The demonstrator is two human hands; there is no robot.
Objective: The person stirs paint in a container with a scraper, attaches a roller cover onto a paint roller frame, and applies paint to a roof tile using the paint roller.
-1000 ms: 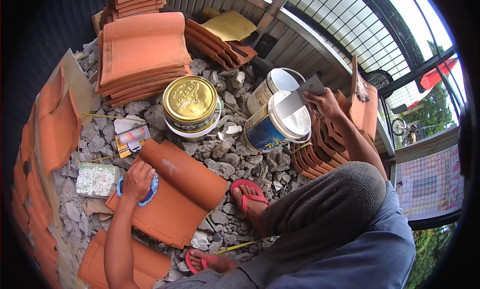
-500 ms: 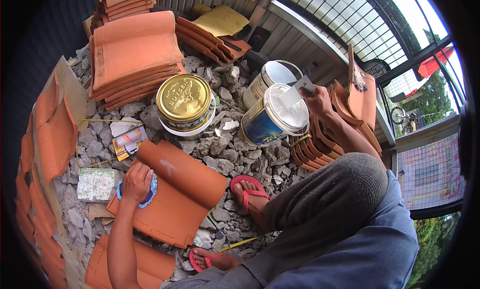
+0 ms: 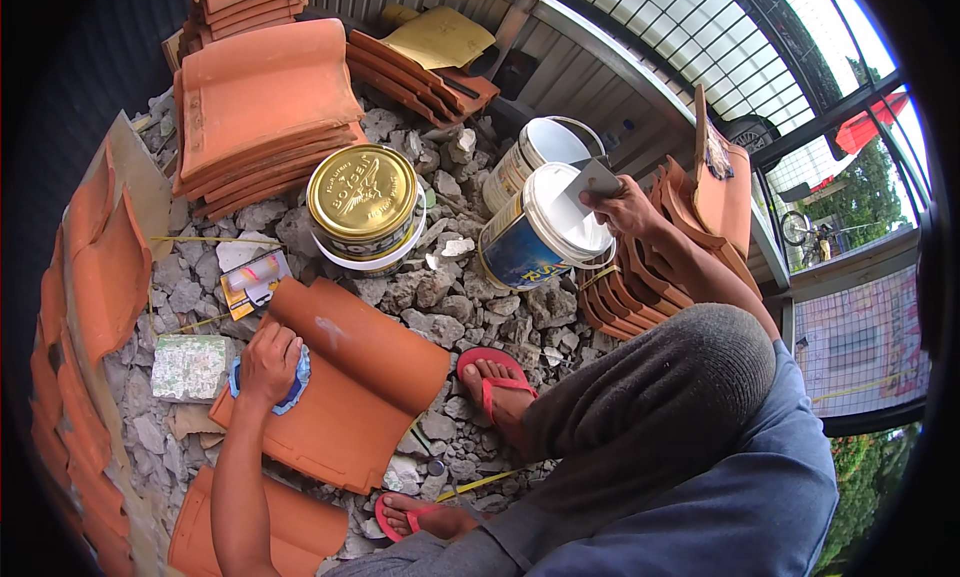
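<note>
Down on the broken grey rubble [image 3: 435, 322], by a blue-and-white plastic bucket [image 3: 515, 249] with a thick white rim, somebody's right hand [image 3: 630, 209] has hold of a flat grey metal scraper [image 3: 585, 184]. It's right over the bucket mouth, tilted, with part of the blade against the white inside from where I'm standing; can't tell if it's touching anything. Fingers look bent round the edge nearest the wrist, pinching the plate, though I can't make out the thumb.

Reckon that scraper is light, thin and stiff, maybe a touch springy, and slippery if anything wet gets on it. I'd hold it by the back edge like that, clear of the blade.

Left hand [image 3: 268, 362] is knuckles up on a curved orange clay roof tile [image 3: 335, 422], fingers curled and bunched together over a round, crinkly-edged blue thing [image 3: 297, 387]. Fingertips are mostly hidden, so no idea how hard they grip. The tile's probably heavy-ish, rigid and brittle, with a bit of grit for grip; two hands on the long edges, I'd say.

Containers: the front bucket is white inside, but I honestly can't tell stuff from bare wall. Behind it a white plastic pail [image 3: 500, 189] with a raised wire handle looks pale inside too, bottom hidden. Over left, a round metal can with a shiny gold lid [image 3: 362, 202] is covered, so whatever's in it is anyone's guess
</note>
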